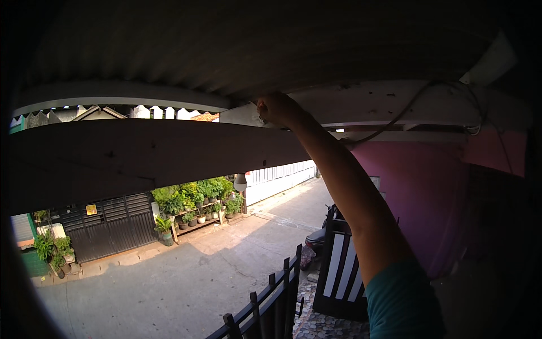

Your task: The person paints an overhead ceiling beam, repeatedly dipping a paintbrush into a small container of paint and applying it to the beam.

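My right arm, in a green sleeve, reaches up from the lower right. At its end my right hand [278, 111] is closed, high up beneath the corrugated roof [169, 51]. It is against or just in front of a pale beam [395, 104], near the spot where a broad dark beam [130, 150] crosses below. Shadow and the turn of the wrist hide what the fingers hold, if anything. My left hand is out of view.
A cable [398, 116] hangs along the pale beam at the right. Below stand a black metal fence [265, 305] and a gate with white panels [336, 265]. A pink wall [415, 192] is at the right. Potted plants [197, 203] line the street's far side.
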A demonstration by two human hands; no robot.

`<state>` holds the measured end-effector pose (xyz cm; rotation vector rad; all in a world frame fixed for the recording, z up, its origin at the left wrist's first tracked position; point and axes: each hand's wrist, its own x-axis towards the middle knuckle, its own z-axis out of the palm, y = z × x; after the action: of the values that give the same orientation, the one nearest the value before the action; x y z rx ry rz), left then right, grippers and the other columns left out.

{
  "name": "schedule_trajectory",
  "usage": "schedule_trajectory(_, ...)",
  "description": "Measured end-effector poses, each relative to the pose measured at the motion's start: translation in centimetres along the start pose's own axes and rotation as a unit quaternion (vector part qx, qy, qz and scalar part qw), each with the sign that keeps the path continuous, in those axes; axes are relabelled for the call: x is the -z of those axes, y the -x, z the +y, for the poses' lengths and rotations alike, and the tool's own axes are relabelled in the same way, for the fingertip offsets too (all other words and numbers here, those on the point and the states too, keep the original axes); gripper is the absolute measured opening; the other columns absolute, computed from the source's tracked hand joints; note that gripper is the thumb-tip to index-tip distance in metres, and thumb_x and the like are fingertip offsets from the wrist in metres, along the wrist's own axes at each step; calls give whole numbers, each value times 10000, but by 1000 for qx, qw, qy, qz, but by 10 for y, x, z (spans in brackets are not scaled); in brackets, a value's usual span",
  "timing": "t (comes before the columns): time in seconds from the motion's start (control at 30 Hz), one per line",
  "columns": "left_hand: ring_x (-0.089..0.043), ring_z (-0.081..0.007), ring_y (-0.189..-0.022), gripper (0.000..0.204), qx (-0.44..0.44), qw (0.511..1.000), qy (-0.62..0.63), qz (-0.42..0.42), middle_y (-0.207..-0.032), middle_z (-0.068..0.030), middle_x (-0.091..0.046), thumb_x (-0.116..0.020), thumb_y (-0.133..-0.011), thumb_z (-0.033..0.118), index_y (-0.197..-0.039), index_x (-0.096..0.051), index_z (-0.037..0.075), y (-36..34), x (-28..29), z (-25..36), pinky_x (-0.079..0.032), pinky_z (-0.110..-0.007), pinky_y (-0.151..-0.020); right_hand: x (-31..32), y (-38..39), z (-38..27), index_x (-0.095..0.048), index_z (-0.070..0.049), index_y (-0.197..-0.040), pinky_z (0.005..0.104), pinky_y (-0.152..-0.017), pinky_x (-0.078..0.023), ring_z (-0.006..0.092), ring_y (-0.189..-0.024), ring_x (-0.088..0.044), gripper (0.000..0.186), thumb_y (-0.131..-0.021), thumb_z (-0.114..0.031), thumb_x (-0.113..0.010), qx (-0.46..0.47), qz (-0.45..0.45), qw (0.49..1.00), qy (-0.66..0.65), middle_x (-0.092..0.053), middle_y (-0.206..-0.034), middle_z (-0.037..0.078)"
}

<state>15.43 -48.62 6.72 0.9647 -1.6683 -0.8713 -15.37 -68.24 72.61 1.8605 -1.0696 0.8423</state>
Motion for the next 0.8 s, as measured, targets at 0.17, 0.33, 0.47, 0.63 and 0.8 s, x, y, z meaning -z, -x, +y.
schedule_trajectory(0.17, -637, -171, -989, 556, 18, 999, -8, 28, -1075, -102, -668, -818, -838, 203, -1273, -520, 27, 2, 5, 37, -515, -307, -837, 24, 5, -14, -707, -56, -918, 421, -730, -546, 329, -784, -695, 152, -833, -171, -654, 53, 48, 994, 84, -703, -851, 172)
schedule_trajectory(0.33, -640, -180, -989, 581, 26, 999, 5, 19, -1088, -105, -665, -829, -816, 182, -1279, -514, 29, 1, 2, 28, -517, -317, -847, 24, 10, -14, -692, -52, -892, 435, -720, -544, 333, -772, -691, 144, -812, -163, -646, 20, 37, 999, -15, -696, -825, 171)
schedule_trajectory(0.47, -643, -189, -988, 607, 34, 999, 15, 24, -1101, -109, -662, -840, -794, 161, -1285, -507, 31, 1, -1, 16, -519, -326, -856, 26, 21, -9, -689, -47, -888, 417, -717, -543, 322, -773, -694, 145, -819, -165, -643, 10, 29, 998, 59, -696, -802, 158)
schedule_trajectory(0.63, -646, -200, -987, 643, 31, 998, 28, 41, -1117, -113, -658, -853, -766, 135, -1293, -499, 33, 2, -5, 1, -522, -338, -867, 28, 12, -16, -695, -51, -900, 403, -738, -547, 303, -797, -701, 129, -831, -149, -649, 11, 63, 998, -1, -701, -821, 154)
schedule_trajectory(0.8, -644, -209, -1000, 601, 19, 998, 33, 54, -1116, -128, -658, -829, -790, 125, -1280, -499, 14, 3, -10, -12, -523, -339, -874, -15, -3, 7, -703, -59, -919, 403, -743, -551, 306, -791, -705, 136, -839, -161, -660, 20, 92, 994, -55, -707, -816, 144)
